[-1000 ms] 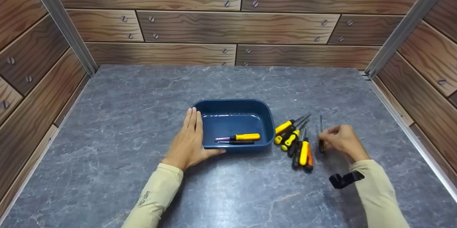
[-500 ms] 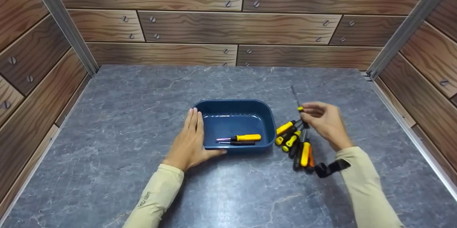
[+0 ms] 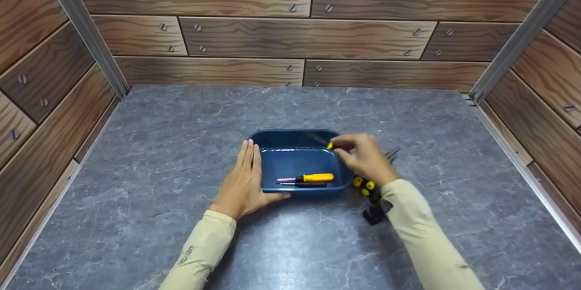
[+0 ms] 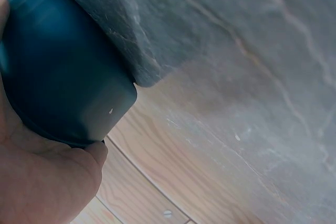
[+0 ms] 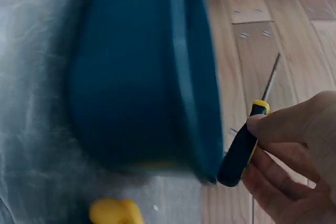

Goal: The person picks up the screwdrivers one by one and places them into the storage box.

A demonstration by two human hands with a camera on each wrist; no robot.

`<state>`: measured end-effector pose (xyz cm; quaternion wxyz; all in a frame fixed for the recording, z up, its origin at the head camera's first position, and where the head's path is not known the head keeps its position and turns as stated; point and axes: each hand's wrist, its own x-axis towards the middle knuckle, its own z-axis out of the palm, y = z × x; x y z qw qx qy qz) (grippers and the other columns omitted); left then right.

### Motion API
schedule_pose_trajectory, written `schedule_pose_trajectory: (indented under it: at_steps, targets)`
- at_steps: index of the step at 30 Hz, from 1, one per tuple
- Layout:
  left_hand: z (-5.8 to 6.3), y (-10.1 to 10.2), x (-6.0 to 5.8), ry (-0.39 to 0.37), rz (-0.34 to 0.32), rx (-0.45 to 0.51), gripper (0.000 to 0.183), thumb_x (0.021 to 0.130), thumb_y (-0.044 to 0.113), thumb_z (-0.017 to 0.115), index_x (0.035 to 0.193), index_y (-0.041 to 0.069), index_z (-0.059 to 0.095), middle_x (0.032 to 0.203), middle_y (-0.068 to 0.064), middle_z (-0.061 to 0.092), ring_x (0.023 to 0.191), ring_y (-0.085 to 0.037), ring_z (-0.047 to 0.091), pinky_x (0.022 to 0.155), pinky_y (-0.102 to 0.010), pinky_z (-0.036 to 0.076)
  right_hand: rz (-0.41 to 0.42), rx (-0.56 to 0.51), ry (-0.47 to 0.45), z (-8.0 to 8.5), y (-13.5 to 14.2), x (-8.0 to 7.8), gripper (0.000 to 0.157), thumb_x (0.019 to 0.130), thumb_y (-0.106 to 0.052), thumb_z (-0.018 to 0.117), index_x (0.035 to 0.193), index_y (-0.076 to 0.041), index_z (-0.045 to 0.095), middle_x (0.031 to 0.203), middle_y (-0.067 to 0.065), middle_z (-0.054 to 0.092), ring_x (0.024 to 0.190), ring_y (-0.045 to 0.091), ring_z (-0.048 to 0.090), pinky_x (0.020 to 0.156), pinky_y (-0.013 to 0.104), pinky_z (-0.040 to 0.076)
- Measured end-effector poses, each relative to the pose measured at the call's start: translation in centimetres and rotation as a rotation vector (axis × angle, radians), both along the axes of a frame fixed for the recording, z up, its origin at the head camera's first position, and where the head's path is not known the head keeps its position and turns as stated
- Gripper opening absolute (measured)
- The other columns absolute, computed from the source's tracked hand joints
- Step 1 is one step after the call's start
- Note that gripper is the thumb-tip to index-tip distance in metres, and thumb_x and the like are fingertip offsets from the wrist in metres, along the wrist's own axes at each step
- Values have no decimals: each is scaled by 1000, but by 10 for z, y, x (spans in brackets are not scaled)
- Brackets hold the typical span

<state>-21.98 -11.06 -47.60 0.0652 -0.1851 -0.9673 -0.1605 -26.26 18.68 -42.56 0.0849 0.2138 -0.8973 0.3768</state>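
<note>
- My right hand [image 3: 364, 156] has swung left since the earlier frame, over the blue bin's [image 3: 295, 161] right end.
- It pinches the screwdriver [image 5: 244, 148] by its handle, shaft angled left and away above the bin.
- My left hand [image 3: 243, 185], straight-fingered on the left wall, sits farther off.

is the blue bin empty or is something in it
Not empty: the head view shows a yellow-handled screwdriver and a black tool lying inside the blue bin.
</note>
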Motion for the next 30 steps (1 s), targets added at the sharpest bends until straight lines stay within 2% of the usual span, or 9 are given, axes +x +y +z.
schedule_pose_trajectory:
  at_steps: [6, 16, 23, 30]
  targets:
    - [0, 1, 0, -8, 0, -19, 136, 73, 86, 61, 157, -11, 14, 164, -30, 8, 154, -39, 7, 122, -45, 21, 78, 153, 6, -13, -17, -1, 20, 89, 6, 70, 108, 4, 77, 104, 15, 76, 95, 27, 71, 83, 42, 59]
    - [0, -1, 0, 16, 1, -13, 135, 73, 85, 63, 156, -12, 16, 164, -31, 10, 153, -39, 8, 121, -45, 22, 164, 379, -32, -19, -34, -10, 18, 90, 1, 69, 104, -3, 80, 103, 9, 77, 95, 24, 72, 82, 41, 59]
    - [1, 0, -1, 42, -9, 7, 134, 73, 83, 65, 155, -14, 20, 163, -32, 14, 153, -41, 12, 120, -46, 26, 195, 428, -66, -27, -38, -14, 19, 88, 2, 70, 101, -7, 81, 98, 4, 77, 92, 23, 72, 79, 41, 59]
    - [0, -1, -1, 31, -6, -11, 135, 73, 85, 62, 155, -13, 18, 163, -32, 12, 153, -40, 10, 121, -45, 23, 205, 432, -99, -27, -39, -16, 20, 88, 3, 70, 100, -7, 81, 99, 5, 77, 94, 23, 72, 81, 41, 59]
